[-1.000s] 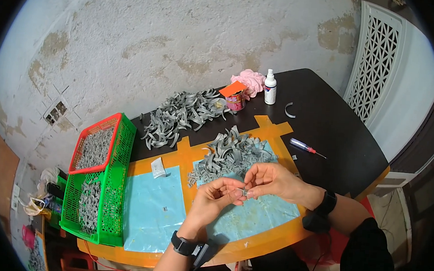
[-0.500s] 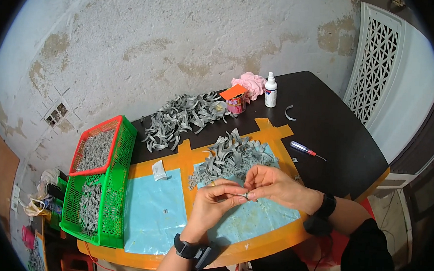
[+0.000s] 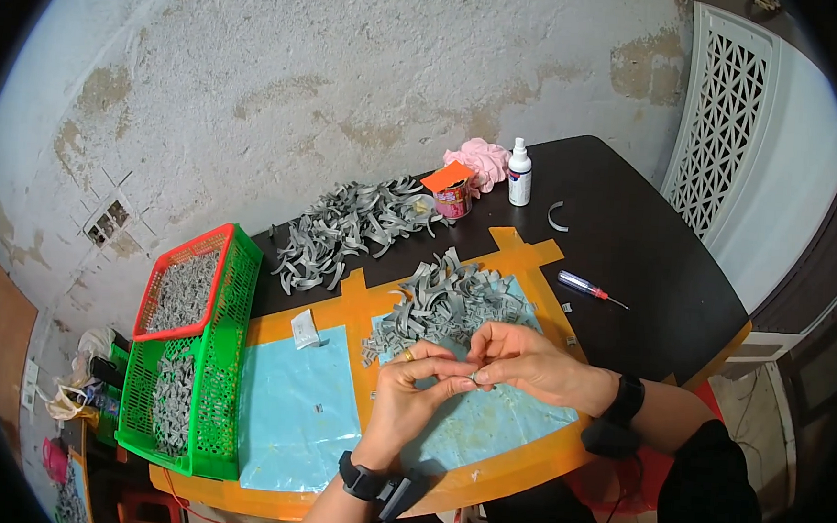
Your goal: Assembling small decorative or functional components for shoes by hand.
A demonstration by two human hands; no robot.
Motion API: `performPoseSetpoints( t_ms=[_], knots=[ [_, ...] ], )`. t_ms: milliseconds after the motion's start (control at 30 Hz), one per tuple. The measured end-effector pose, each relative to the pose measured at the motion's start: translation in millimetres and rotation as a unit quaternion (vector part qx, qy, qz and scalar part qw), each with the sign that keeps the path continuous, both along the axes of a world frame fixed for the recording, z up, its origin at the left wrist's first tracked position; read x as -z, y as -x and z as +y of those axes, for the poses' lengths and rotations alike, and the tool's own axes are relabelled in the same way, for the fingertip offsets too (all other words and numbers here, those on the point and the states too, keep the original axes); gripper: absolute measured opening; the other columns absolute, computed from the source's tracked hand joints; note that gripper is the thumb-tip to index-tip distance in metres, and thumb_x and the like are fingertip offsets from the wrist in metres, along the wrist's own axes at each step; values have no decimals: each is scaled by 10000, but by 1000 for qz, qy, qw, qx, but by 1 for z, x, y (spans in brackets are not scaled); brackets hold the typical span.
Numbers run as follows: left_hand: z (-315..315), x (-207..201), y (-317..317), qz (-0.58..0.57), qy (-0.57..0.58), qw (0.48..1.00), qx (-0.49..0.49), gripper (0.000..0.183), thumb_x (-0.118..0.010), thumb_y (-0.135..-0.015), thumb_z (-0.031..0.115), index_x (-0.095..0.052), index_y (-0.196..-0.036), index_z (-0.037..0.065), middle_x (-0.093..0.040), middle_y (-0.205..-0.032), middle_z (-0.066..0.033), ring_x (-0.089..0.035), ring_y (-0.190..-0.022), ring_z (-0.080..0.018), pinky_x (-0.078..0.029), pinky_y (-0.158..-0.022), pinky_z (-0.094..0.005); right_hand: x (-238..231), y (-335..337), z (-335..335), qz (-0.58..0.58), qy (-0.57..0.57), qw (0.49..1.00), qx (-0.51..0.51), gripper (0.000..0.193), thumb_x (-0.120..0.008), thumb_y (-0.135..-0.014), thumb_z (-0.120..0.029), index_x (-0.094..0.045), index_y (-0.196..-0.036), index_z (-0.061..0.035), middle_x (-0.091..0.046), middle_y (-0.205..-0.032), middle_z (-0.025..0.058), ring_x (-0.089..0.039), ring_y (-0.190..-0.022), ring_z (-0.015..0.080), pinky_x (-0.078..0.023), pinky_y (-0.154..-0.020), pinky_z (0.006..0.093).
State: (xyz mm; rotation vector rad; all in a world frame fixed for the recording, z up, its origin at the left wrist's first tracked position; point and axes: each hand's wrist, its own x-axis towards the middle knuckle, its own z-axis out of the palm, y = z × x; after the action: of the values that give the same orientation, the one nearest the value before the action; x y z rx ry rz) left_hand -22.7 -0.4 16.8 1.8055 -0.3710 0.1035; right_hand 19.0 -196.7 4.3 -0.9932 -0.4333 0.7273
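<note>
My left hand (image 3: 419, 384) and my right hand (image 3: 525, 362) meet fingertip to fingertip above the right-hand light-blue sheet (image 3: 485, 429). Both are closed, pinching one small grey piece (image 3: 476, 376) between thumbs and forefingers. Most of that piece is covered by the fingers, so its shape cannot be made out. Just beyond the hands lies a heap of grey curved strips (image 3: 445, 297), with smaller grey bits at its near and left edges. A ring sits on a finger of my left hand, and each wrist carries a dark band.
At left, a green basket (image 3: 224, 384) and a red-rimmed basket (image 3: 217, 292) hold many grey pieces. Another pile of strips (image 3: 348, 233) lies by the wall. A white spray bottle (image 3: 520, 177), a can (image 3: 454, 201), pink cloth (image 3: 482, 162) and a screwdriver (image 3: 585, 285) stand or lie farther right.
My fingers have shifted slightly around the small grey piece, covering more of it. The right hand's fingers sit marginally lower. Everything else stays in place.
</note>
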Motion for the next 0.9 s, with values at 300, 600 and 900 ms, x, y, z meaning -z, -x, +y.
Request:
performPoseSetpoints(
  t_ms=[300, 600, 900],
  knots=[
    [0, 8, 0, 13, 69, 997, 37, 222, -774, -689, -38, -730, -893, 38, -600, -921, -39, -583, -843, -127, -475, -780, -262, -2, 5, 1, 15, -60, 998, -24, 205, -618, -846, -8, -489, -1000, -50, -603, -918, 52, -573, -824, 118, -462, -733, 254],
    [-1, -2, 3, -13, 28, 998, 48, 202, -779, -688, -13, -726, -876, 40, -616, -901, -44, -599, -798, -129, -486, -743, -255, 2, -1, -4, 8, -56, 997, -60, 230, -638, -844, 2, -490, -1013, -50, -609, -933, 64, -599, -864, 136, -473, -764, 266],
    [-2, -6, 6, -28, -6, 998, 52, 175, -762, -725, 28, -717, -894, 47, -628, -883, -42, -592, -790, -133, -479, -735, -259, 6, -4, -6, 1, -34, 997, -68, 208, -673, -825, -3, -524, -965, -36, -625, -889, 65, -612, -822, 137, -491, -743, 269]
  ],
)
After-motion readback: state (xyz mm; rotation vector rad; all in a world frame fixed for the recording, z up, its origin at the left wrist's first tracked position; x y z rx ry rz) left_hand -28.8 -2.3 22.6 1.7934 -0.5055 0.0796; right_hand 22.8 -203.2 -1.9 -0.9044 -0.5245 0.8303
